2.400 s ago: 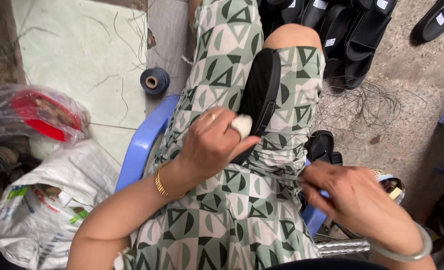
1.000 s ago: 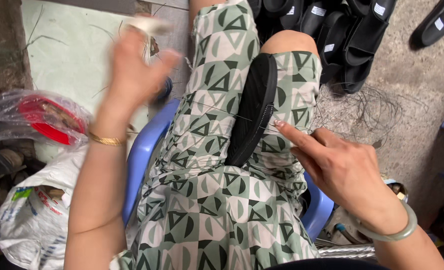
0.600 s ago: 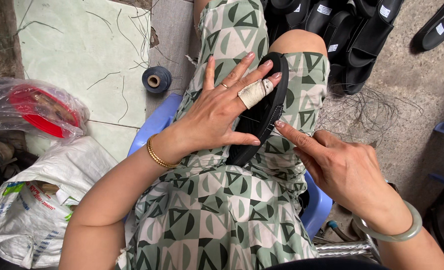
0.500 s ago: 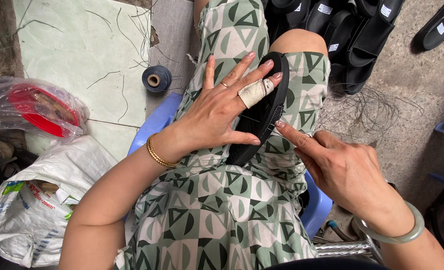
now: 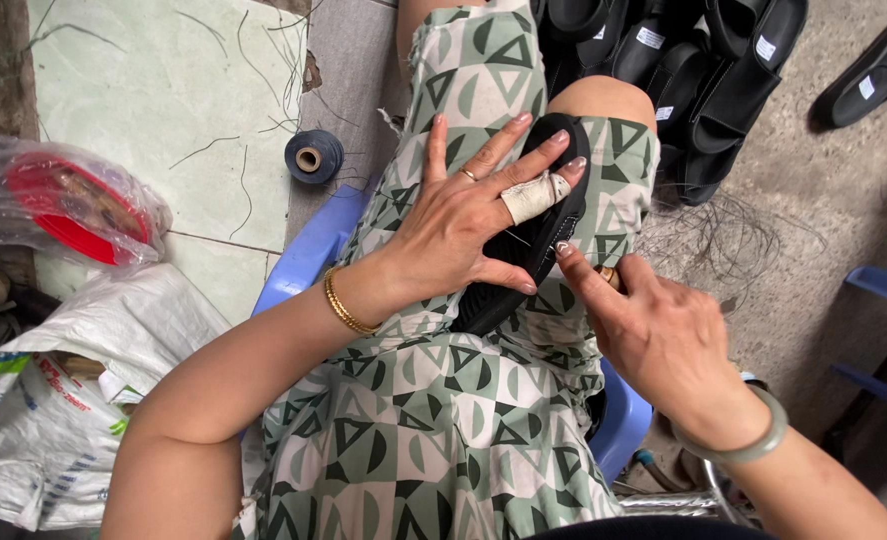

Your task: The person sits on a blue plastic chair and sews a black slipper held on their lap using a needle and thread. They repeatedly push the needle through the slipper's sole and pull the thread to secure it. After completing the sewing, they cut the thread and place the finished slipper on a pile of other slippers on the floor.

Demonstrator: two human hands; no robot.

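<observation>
A black sandal (image 5: pixel 531 250) lies lengthwise on my lap, over my green patterned trousers. My left hand (image 5: pixel 473 215) rests flat on top of it with the fingers spread; one finger is wrapped in white tape. My right hand (image 5: pixel 643 325) sits at the sandal's right edge, its forefinger touching the edge near the left thumb. The other fingers of my right hand are curled, and something small shows between them that I cannot make out. A gold bangle is on my left wrist and a pale green one on my right.
A heap of black sandals (image 5: pixel 683 70) lies ahead, with one more sandal (image 5: pixel 878 65) at the top right. A dark blue thread spool (image 5: pixel 313 157) stands on the floor at left. Plastic bags (image 5: pixel 53 400) and a red dish in a bag (image 5: pixel 63 205) sit at left. I sit on a blue plastic chair (image 5: pixel 308 260).
My left hand swung up and away to the left, then came back down flat onto the sandal. My right hand moved up from my thigh to the sandal's edge.
</observation>
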